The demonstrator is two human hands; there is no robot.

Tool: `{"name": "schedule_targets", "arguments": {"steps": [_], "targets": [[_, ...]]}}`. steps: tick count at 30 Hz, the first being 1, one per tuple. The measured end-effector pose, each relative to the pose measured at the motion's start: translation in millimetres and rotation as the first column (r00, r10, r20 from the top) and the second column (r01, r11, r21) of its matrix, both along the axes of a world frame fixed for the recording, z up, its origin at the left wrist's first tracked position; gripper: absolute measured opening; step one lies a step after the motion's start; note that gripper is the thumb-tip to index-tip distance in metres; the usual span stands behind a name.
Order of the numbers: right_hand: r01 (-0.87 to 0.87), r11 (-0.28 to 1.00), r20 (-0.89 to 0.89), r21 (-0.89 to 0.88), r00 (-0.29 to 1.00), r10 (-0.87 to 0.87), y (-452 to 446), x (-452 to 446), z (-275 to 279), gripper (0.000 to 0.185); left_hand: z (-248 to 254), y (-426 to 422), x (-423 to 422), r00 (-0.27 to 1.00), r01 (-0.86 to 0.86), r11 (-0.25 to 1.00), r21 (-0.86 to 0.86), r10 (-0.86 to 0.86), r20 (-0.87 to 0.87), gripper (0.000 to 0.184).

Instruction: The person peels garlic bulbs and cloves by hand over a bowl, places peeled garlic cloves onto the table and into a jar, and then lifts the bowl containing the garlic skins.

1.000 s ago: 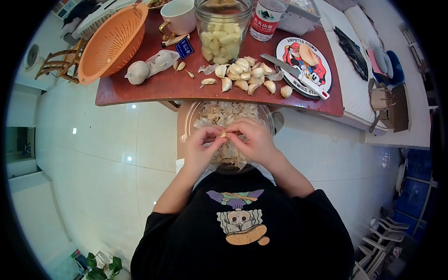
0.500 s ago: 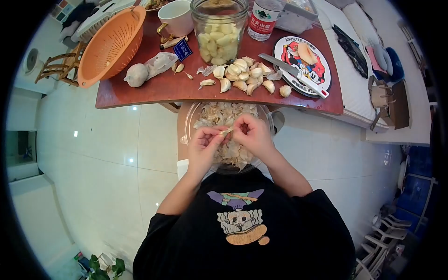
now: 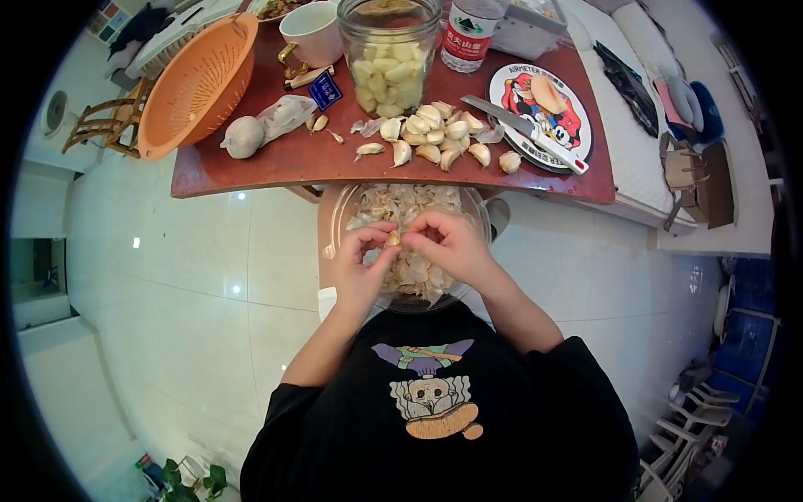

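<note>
Pinched between the thumb and fingers of my left hand (image 3: 361, 255) is a garlic clove (image 3: 392, 239). My right hand (image 3: 452, 244) is closed at the clove's right side, its fingertips meeting there; what exactly they grip is too small to see. Both hands are above a clear bowl (image 3: 336, 224) holding loose garlic skins (image 3: 418, 199). On the table, a pile of unpeeled garlic cloves (image 3: 431, 134) lies in front of a glass jar (image 3: 389, 58) containing peeled cloves. A whole garlic bulb (image 3: 243, 137) sits to the left.
The red-brown table (image 3: 335, 171) carries an orange colander (image 3: 196, 92), a white mug (image 3: 311, 33), a blue tag (image 3: 325, 89) and a water bottle (image 3: 468, 38). A knife (image 3: 535, 134) rests across a printed plate (image 3: 569, 92) at the right, blade pointing left.
My right hand has turned and lowered slightly, its fingers now more stretched toward the left. The clove in my left fingers has shifted a little left.
</note>
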State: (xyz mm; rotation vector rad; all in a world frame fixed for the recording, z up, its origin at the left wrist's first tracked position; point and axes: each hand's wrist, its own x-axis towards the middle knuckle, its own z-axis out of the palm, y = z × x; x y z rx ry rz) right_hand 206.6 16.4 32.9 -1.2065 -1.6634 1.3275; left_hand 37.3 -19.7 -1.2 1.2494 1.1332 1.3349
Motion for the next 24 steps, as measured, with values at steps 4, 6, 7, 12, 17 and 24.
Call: {"name": "schedule_targets", "arguments": {"steps": [4,6,7,12,17,24], "targets": [[-0.058,0.979,-0.155,-0.195,0.988,0.028,0.8,-0.8,-8.8,0.012,4.0,-0.3,2.6,0.998,0.003,0.999,0.037,-0.001,-0.066,0.028],[-0.058,0.969,-0.195,-0.239,0.981,0.010,0.4,-1.3,-9.3,0.012,4.8,-0.7,3.3,0.999,-0.001,0.999,0.050,0.003,-0.051,0.026],[-0.051,0.968,-0.189,-0.244,0.982,0.004,-0.2,-1.5,-4.7,0.011,5.2,-1.0,4.0,0.999,-0.001,0.998,0.057,0.003,-0.042,0.025],[-0.031,0.969,-0.209,-0.246,0.978,-0.022,-0.4,-1.2,-11.2,0.009,6.3,1.6,1.9,0.854,0.119,0.969,-0.216,0.011,0.520,0.014],[-0.021,0.977,-0.210,-0.210,0.977,-0.024,-1.8,-1.1,-16.4,0.006,-9.9,2.8,-0.4,0.693,0.199,0.934,-0.296,0.080,0.717,0.008],[0.045,0.999,0.032,0.011,0.998,-0.046,-0.7,1.7,-18.4,0.008,-14.0,7.0,-5.9,0.574,0.138,0.925,-0.354,0.217,0.789,0.007]]}}
